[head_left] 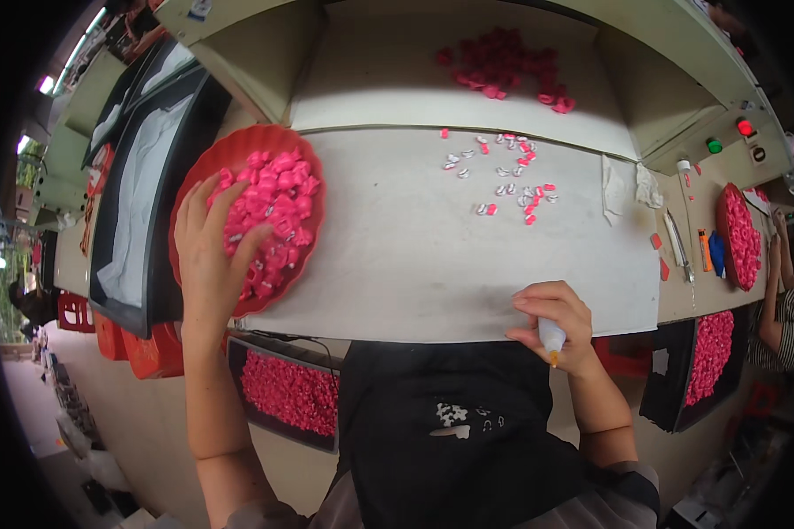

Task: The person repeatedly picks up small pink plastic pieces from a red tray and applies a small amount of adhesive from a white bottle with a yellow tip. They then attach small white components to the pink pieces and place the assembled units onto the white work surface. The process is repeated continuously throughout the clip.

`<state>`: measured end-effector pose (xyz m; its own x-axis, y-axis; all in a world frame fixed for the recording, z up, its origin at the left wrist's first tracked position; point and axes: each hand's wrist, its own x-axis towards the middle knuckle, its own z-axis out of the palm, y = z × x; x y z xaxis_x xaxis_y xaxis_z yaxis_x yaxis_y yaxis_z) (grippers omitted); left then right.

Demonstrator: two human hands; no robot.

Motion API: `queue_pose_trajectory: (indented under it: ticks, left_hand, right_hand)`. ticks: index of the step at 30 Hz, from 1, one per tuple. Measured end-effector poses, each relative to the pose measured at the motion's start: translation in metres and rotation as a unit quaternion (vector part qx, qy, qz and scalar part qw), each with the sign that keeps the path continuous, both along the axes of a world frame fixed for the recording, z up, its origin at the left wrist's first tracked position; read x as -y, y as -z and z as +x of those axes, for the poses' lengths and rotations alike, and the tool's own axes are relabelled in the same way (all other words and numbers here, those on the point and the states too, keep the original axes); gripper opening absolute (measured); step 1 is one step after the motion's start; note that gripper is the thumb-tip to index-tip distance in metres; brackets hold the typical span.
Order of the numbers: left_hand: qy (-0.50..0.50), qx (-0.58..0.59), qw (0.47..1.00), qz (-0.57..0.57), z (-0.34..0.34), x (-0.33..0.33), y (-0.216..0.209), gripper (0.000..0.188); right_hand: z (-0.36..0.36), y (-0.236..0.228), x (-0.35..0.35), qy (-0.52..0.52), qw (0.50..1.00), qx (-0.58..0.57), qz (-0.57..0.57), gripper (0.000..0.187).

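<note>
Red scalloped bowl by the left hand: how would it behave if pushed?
The red scalloped bowl would probably slide rather than tip, since it looks broad and low. The pink pieces in it are small and loosely heaped, so a jolt would likely shift them, perhaps spilling a few.

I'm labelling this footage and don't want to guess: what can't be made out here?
In the head view:
Left hand: whether it touches the pink pieces; it covers any contact itself.
White tube: far end, hidden by the right hand.
Small pieces on the table: exact shapes, too small.
Co-worker at right: mostly cut off by the dark rim.
</note>
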<state>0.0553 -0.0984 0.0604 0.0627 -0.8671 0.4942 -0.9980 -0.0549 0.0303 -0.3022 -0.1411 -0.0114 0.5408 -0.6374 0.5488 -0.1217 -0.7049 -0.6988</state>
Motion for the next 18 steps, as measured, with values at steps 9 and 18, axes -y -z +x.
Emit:
queue_pose_trajectory:
  ticks: [9, 18]
  left_hand:
    - [0.127, -0.104, 0.986, 0.036, -0.1, 0.249, 0.072, 0.037]
    - [0.174, -0.574, 0.792, 0.11, -0.113, 0.189, 0.051, 0.04]
  right_hand:
    - [-0.026, 0.006, -0.009, 0.057, 0.996, 0.05, 0.052, 0.034]
    - [-0.059, 0.028, -0.012, 0.045, 0.957, 0.225, 0.179, 0.042]
